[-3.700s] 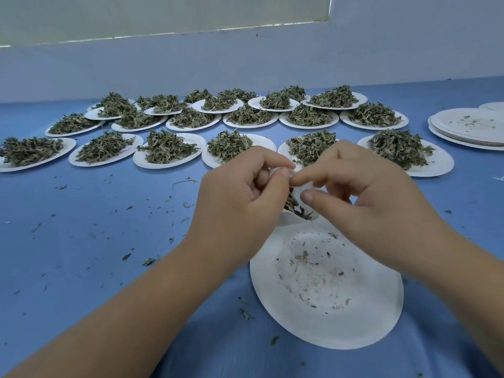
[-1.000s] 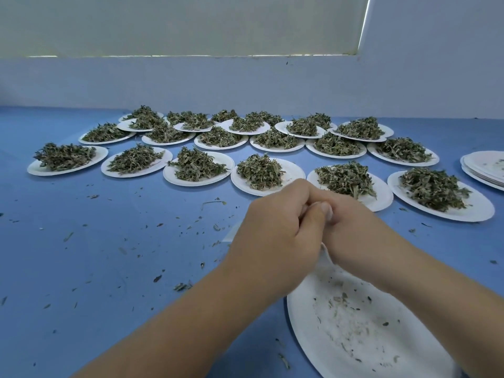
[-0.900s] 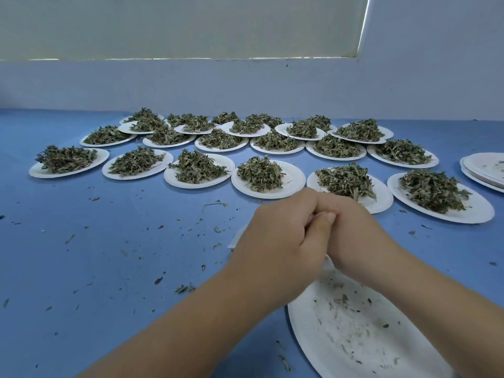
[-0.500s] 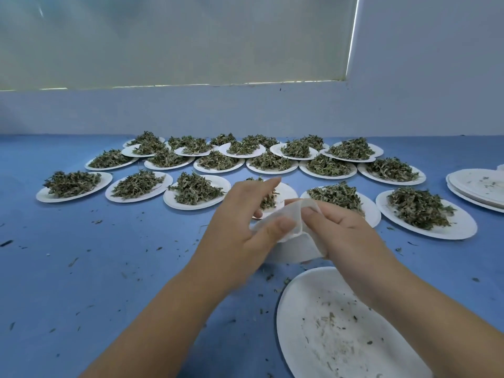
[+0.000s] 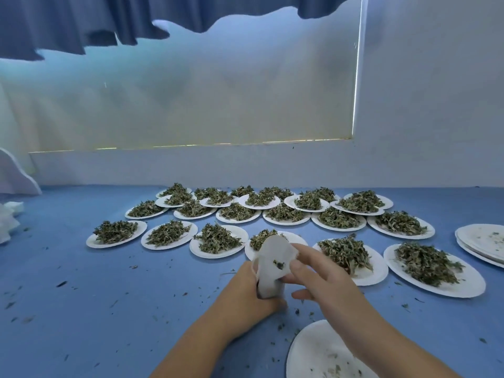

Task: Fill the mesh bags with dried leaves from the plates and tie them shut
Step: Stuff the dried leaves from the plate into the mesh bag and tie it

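A small white mesh bag [image 5: 272,264] stands upright above the blue table [image 5: 95,304], with a few dried leaves showing at its open mouth. My left hand [image 5: 246,293] grips the bag's lower body from the left. My right hand [image 5: 317,276] pinches the bag's top right edge with fingertips. Several white plates heaped with dried leaves [image 5: 216,238] lie in rows beyond the hands. A white plate [image 5: 308,353] holding only crumbs lies at the bottom right, partly under my right forearm.
A stack of plates with only crumbs on them [image 5: 482,242] sits at the far right. White cloth or bags [image 5: 9,216] lie at the far left edge. Leaf crumbs are scattered over the table. A wall and a covered window stand behind the plates.
The view has tilted up. The bag, earlier bunched between both hands over the crumb plate, now stands upright with its mouth open, and my hands have moved apart on it.
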Tool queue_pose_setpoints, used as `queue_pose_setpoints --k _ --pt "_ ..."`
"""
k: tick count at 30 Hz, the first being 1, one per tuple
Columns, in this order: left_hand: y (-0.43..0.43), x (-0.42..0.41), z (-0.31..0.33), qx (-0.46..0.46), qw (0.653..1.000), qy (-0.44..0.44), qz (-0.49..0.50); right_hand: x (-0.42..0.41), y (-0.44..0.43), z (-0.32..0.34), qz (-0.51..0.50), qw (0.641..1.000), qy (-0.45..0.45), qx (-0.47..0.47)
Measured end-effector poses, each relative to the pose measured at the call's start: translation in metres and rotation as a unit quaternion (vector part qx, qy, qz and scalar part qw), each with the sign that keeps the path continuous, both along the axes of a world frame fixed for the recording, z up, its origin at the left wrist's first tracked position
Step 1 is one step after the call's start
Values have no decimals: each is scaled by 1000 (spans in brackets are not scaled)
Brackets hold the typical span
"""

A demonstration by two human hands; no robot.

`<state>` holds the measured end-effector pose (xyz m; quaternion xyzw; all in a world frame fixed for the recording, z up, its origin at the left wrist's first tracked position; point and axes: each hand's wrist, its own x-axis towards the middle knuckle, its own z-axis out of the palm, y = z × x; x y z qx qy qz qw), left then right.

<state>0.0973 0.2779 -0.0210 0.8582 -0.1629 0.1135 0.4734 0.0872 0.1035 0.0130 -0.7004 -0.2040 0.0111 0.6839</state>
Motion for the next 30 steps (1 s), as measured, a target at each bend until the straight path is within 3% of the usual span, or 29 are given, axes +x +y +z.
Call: queue_pose_setpoints --k 8,12,19,21,26,30 --pt "51 -18 5 -27 998 -55 33 -2 67 17 87 988 -2 -127" --pt "122 -46 17 -24 994 -66 80 -12 143 27 146 982 -17 -115" --pt "273 -131 35 2 972 -50 228 -50 321 22 236 968 72 -51" --pt "314 -152 34 -8 950 -31 311 -62 367 16 271 955 112 -32" --pt "408 -183 13 -44 856 18 515 -77 432 -9 340 906 254 16" --pt "454 -184 -5 -28 819 11 572 -61 432 -26 326 861 370 125"
